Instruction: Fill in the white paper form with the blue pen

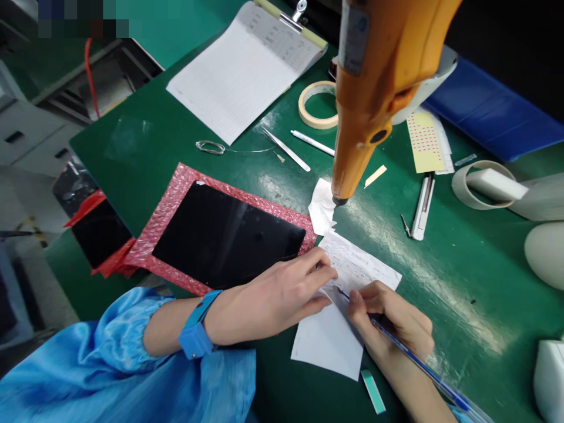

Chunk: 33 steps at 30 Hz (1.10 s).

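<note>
My right hand (392,320) grips a blue pen (409,355), its tip on a printed paper slip (361,261) with handwriting on it. My left hand (282,291) rests across the slip's left side, fingers apart and slightly bent, pressing on the paper. Below the slip lies a blank white sheet (328,343). A blue strap (198,329) circles my left wrist. Just beyond that hand, a black glass panel (229,235) lies on pink bubble wrap (167,211); my forearm covers its near edge.
An orange tool (370,88) hangs over the green table (476,264), its tip near crumpled white paper (322,205). Behind are a clipboard (247,64), masking tape (308,111), tweezers (286,150) and a white pen (312,143). A box cutter (423,208) lies at right.
</note>
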Motion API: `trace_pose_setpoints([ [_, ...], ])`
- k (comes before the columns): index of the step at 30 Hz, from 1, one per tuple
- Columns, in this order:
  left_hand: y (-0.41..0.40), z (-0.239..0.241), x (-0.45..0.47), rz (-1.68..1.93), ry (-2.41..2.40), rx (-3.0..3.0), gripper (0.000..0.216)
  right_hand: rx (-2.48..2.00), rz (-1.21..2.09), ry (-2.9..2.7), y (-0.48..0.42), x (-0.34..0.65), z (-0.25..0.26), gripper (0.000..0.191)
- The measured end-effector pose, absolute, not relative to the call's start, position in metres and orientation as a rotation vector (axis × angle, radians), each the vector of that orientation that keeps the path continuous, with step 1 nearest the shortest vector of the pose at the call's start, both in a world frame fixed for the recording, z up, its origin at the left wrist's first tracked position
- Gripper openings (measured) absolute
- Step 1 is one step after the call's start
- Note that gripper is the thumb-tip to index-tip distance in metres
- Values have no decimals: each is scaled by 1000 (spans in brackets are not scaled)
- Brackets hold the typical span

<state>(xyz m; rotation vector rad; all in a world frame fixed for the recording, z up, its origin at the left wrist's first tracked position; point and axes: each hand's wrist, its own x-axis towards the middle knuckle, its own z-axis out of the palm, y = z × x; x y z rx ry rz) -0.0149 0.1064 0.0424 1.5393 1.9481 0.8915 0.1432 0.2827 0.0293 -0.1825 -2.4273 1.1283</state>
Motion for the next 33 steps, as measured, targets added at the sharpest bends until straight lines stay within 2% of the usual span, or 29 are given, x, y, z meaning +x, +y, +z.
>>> trace_pose_setpoints([
  [15,106,44,-15,879,1953,1535,29,-216,1114,-2425,281,141,29,41],
  [23,107,46,-14,868,1949,1527,29,-208,1110,-2408,282,142,29,37],
  [28,106,44,-14,860,1966,1540,34,-295,1140,-2349,282,143,29,42],
  [33,105,41,-14,865,1963,1534,28,-316,1138,-2327,281,140,28,43],
])
